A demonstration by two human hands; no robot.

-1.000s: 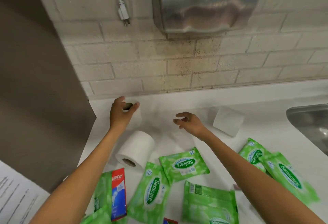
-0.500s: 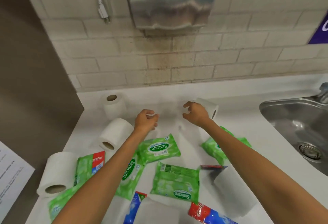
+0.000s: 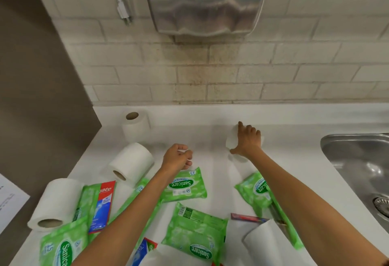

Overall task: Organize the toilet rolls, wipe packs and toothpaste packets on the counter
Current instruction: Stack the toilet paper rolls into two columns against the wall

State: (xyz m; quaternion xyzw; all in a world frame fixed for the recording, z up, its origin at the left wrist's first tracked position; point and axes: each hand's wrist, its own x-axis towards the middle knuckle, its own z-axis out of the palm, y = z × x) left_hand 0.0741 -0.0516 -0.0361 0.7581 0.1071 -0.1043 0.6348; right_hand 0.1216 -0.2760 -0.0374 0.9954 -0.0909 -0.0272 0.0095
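My right hand (image 3: 246, 141) grips a white toilet roll (image 3: 231, 142) at the back middle of the white counter (image 3: 294, 160). My left hand (image 3: 177, 159) hovers half-curled and empty over the counter, just above a green Sanicare wipe pack (image 3: 185, 185). One toilet roll (image 3: 135, 125) stands upright in the back left corner. Two more rolls (image 3: 131, 163) (image 3: 55, 202) lie on their sides at the left. Several green wipe packs (image 3: 195, 230) lie scattered in front. A red and blue toothpaste packet (image 3: 102, 204) lies at the left; another (image 3: 248, 217) pokes out by my right forearm.
A steel sink (image 3: 357, 160) sits at the right. A metal hand dryer (image 3: 206, 2) with a dangling plug (image 3: 124, 11) hangs on the brick wall. A brown partition (image 3: 37, 97) bounds the left. Another roll (image 3: 265, 242) lies at the front right.
My left hand left the upright roll in the corner and drew back to the middle. My right hand reached to the lying roll on the right and closed on it.
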